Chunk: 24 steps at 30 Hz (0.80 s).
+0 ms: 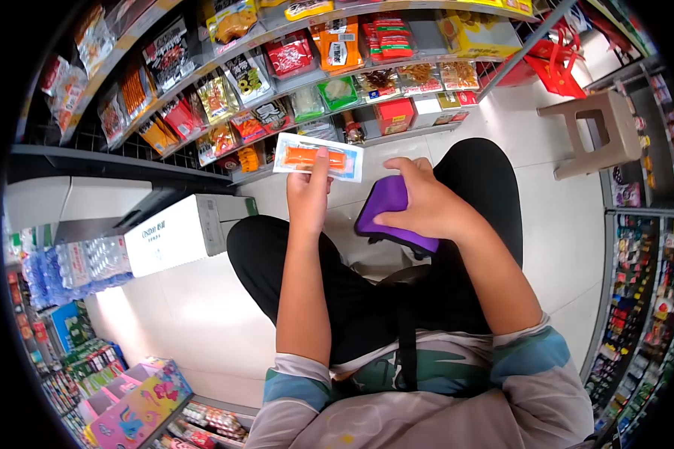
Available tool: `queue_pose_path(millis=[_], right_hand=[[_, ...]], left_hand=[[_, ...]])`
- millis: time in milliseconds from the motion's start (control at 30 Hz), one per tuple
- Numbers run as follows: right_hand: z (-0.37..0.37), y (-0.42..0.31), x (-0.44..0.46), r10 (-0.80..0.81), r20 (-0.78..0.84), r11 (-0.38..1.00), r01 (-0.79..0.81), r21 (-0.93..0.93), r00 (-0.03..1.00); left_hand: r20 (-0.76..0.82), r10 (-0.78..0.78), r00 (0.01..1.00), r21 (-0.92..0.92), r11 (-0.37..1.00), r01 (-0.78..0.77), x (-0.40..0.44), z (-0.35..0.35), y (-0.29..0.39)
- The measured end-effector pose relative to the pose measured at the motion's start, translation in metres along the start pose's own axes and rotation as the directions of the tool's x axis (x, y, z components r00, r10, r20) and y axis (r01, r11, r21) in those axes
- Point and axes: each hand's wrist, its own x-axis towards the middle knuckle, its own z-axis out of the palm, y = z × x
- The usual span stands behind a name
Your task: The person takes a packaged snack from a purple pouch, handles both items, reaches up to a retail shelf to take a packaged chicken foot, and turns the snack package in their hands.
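Observation:
My left hand [311,191] pinches a flat clear-and-white packet [283,159] with an orange item inside, its thumb on top of the packet. To the right, my right hand [423,198] grips a purple cloth-like item with black edging [386,196], fingers over its top and thumb across its front. The purple item hangs above the gap between my knees, near the right knee. Packet and purple item are apart. What the purple item contains, if anything, is hidden.
Shelves [329,84] of packaged snacks curve across the front. A white carton [174,236] stands at the left, a beige stool [591,131] at the right. Red bags [556,71] lie behind the stool. More racks line the right side, and a colourful box [138,408] sits lower left.

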Motion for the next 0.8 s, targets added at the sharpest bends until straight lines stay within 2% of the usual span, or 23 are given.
queue_pose_path(millis=[67, 100, 167, 200, 333, 400, 467, 500, 567, 633, 700, 800], right_hand=[[-0.002, 0.014, -0.011, 0.052, 0.0, 0.979, -0.051, -0.196, 0.999], [-0.002, 0.017, -0.014, 0.052, -0.017, 0.981, -0.054, -0.186, 0.998], [-0.001, 0.02, -0.019, 0.041, 0.125, 0.957, -0.003, -0.289, 0.991], [0.002, 0.021, -0.023, -0.047, 0.064, 0.962, 0.062, -0.265, 0.997], [-0.002, 0.015, -0.025, -0.12, -0.057, 0.982, 0.11, -0.156, 0.991], [-0.005, 0.007, -0.025, -0.172, -0.28, 0.978, 0.198, 0.067, 0.944], [-0.006, -0.003, -0.026, -0.133, -0.303, 0.98, 0.17, 0.1, 0.944], [-0.006, -0.006, -0.027, -0.092, -0.326, 0.981, 0.142, 0.131, 0.941], [0.003, -0.002, -0.026, -0.164, -0.278, 0.954, 0.224, 0.2, 0.946], [0.014, -0.001, -0.028, -0.249, -0.251, 0.926, 0.306, 0.221, 0.935], [0.02, 0.0, -0.029, -0.207, -0.208, 0.933, 0.257, 0.252, 0.956], [0.023, 0.006, -0.028, -0.153, -0.166, 0.941, 0.195, 0.277, 0.974]], left_hand=[[-0.016, 0.078, 0.997, 0.07, 0.995, -0.077, -0.005, 0.006, -0.001], [-0.044, 0.152, 0.987, 0.125, 0.981, -0.146, -0.006, 0.01, -0.002], [-0.02, 0.143, 0.99, 0.111, 0.984, -0.139, -0.007, 0.007, -0.011], [-0.002, 0.156, 0.988, 0.088, 0.984, -0.155, -0.007, 0.008, -0.014], [0.01, 0.25, 0.968, -0.025, 0.968, -0.25, -0.01, 0.012, -0.022], [0.027, 0.274, 0.961, -0.026, 0.962, -0.273, -0.018, 0.016, -0.021], [0.048, 0.297, 0.954, -0.026, 0.955, -0.296, -0.026, 0.019, -0.014], [0.106, 0.281, 0.954, -0.022, 0.96, -0.28, -0.03, 0.021, -0.012], [0.166, 0.259, 0.952, -0.017, 0.965, -0.26, -0.04, 0.025, -0.009], [0.188, 0.231, 0.955, 0.141, 0.956, -0.259, -0.051, 0.029, -0.005], [0.188, 0.264, 0.946, 0.16, 0.942, -0.295, -0.059, 0.03, -0.004], [0.222, 0.187, 0.957, 0.128, 0.967, -0.219, -0.065, 0.028, -0.007]])
